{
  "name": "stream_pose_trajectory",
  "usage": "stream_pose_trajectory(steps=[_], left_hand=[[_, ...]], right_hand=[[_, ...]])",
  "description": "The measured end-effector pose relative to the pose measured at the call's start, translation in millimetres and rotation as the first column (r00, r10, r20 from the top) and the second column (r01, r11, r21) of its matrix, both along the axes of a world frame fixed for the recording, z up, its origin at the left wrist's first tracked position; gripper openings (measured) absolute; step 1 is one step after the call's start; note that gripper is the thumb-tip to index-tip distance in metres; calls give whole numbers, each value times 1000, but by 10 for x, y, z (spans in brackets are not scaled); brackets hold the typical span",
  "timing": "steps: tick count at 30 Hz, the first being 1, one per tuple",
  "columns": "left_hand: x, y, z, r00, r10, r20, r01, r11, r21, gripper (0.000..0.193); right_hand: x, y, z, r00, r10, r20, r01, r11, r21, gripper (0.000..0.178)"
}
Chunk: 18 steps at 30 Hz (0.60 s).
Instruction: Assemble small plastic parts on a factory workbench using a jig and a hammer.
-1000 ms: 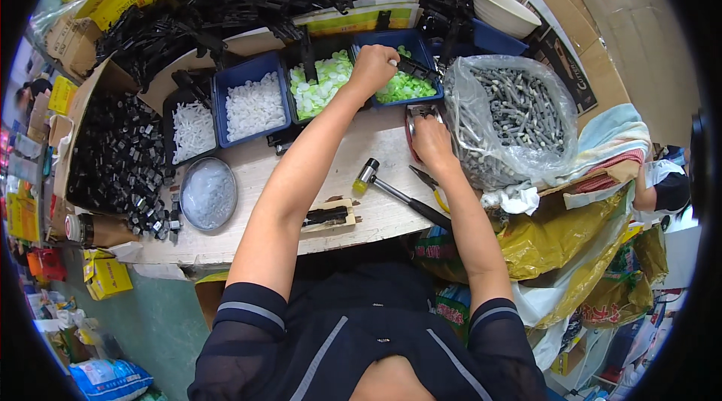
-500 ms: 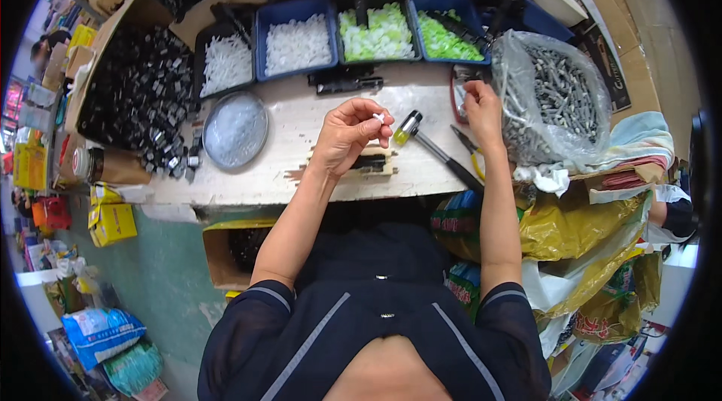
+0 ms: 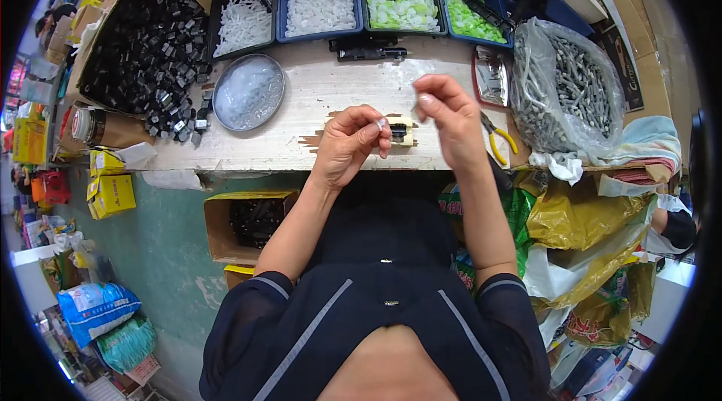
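Observation:
My left hand (image 3: 347, 141) is closed in a pinch on a small white plastic piece (image 3: 381, 123), held over the near middle of the bench. Just behind the fingertips, a pale wooden fixture (image 3: 408, 132) with a black part in it lies on the bench, half hidden by that hand. To the right, my right hand (image 3: 453, 119) is raised with thumb and forefinger drawn together. Whatever sits between those fingertips is too small to make out. My right hand and forearm cover most of the hammer. Beside that wrist lie pliers (image 3: 499, 142) with yellow handles.
A red-rimmed tray (image 3: 481, 94) of small metal parts lies near a clear bag (image 3: 528, 111) of grey pieces. Blue bins (image 3: 281, 25) with white and green pieces line the back. A round metal dish (image 3: 250, 127) and a heap of black parts (image 3: 154, 74) are at left.
My right hand has left the red-rimmed tray and come left toward my left hand. My left hand still pinches the white piece. The view has shifted, with the bench lying higher in it.

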<state>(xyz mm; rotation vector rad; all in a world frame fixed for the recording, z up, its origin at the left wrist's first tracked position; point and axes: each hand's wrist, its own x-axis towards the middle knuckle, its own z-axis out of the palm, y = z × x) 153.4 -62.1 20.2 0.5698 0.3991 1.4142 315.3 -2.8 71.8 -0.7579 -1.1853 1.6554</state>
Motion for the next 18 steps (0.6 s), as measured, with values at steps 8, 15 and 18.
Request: stream_pose_trajectory(steps=[8,15,18], left_hand=[[16,-99,80,987,105,-118,-91,988,121,8],[9,-115,60,968,168,-186,-133,974,184,8],[10,-116,51,962,188,-198,-147,968,205,8]], right_hand=[[-282,-211,-53,992,51,-117,-69,985,-161,12],[-299,-261,-23,973,122,-194,-162,966,-203,11],[-307,-259,-37,973,118,-199,-157,969,-192,11]])
